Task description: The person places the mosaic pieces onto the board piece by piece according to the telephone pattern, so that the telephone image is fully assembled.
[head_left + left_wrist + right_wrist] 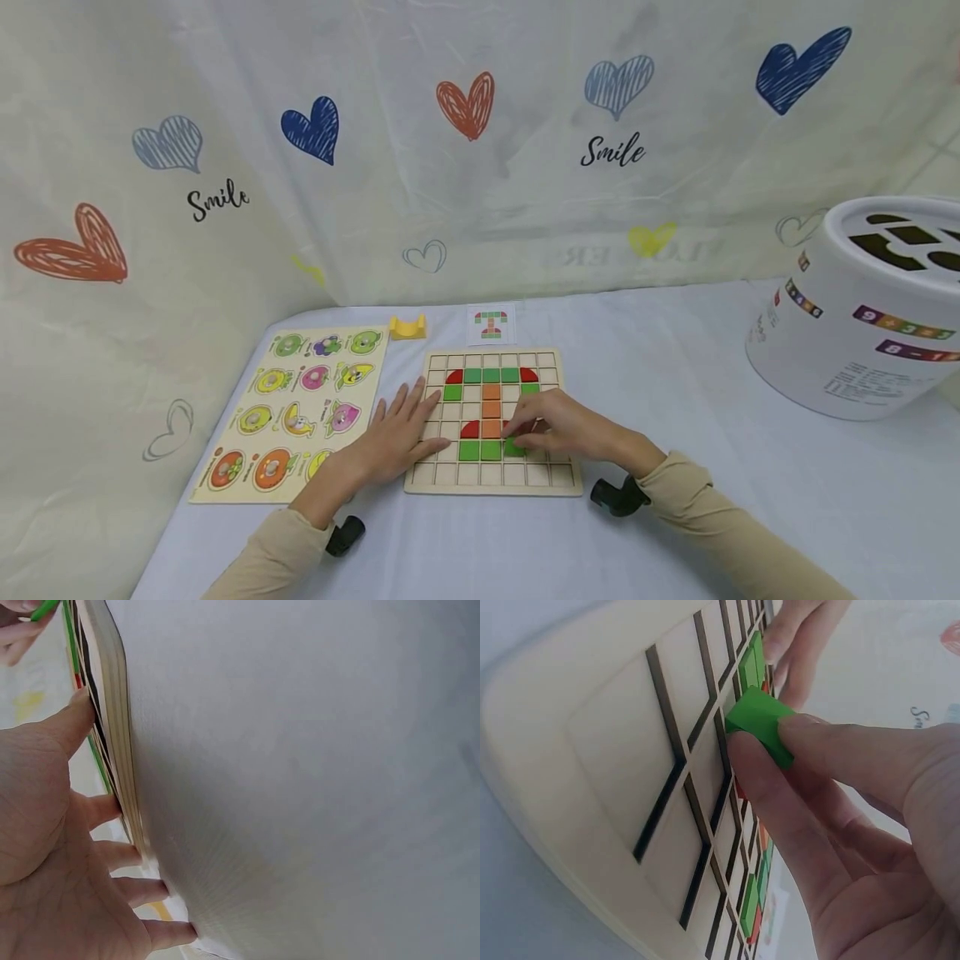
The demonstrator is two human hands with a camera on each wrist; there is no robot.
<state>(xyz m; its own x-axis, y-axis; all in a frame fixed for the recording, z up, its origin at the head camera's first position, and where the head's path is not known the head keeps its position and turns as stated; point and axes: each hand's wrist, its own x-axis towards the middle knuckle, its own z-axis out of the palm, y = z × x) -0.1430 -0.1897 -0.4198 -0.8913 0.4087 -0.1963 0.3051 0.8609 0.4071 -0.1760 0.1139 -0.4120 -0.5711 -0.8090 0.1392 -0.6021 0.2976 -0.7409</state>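
A wooden grid board (442,475) lies flat on the table, with red, green and orange tiles set in some of its cells. My right hand (566,425) pinches a green square tile (761,720) between thumb and finger, tilted over the board's lower rows. Two other green tiles (480,451) sit just left of it, below an orange tile (491,428) and a red rounded tile (470,430). My left hand (397,433) rests with spread fingers on the board's left edge; in the left wrist view, its thumb and fingers reach over that edge.
Behind the board lies a pattern card (491,325), with a yellow block (407,327) to its left. A fruit puzzle board (300,417) lies at the left. At the right stands a white bucket (810,367) with a holed lid. A printed curtain (525,200) hangs behind.
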